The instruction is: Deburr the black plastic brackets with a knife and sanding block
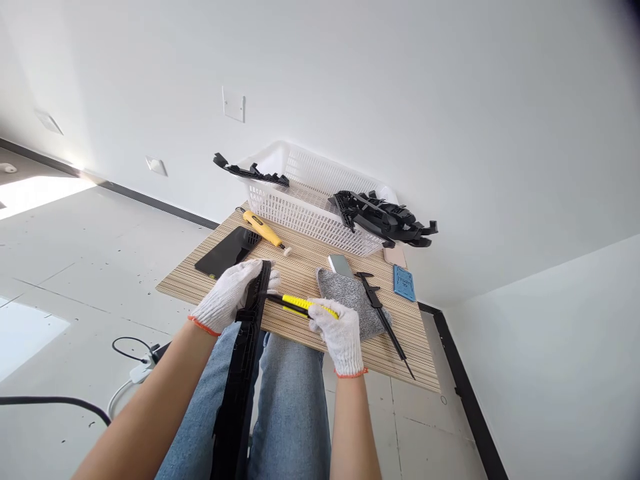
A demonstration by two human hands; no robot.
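Note:
My left hand (233, 293), in a white knit glove with an orange cuff, is closed around the upper end of a long black plastic strip (243, 360). The strip slants down over my left leg toward the bottom of the view. My gloved right hand (340, 333) grips a yellow and black utility knife (300, 304). Its dark tip points left and meets the strip's edge near my left fingers; whether it touches is hard to tell. A grey cloth (345, 293) lies beside my right hand, with a black caliper (383, 317) to its right.
A white plastic basket (310, 213) stands at the back of the striped wooden table (300, 267), with black plastic parts (383, 217) piled at its right. A yellow rotary tool (263, 229), a black tablet (229, 251), a pale block (341, 265) and a blue card (403, 283) lie on the table.

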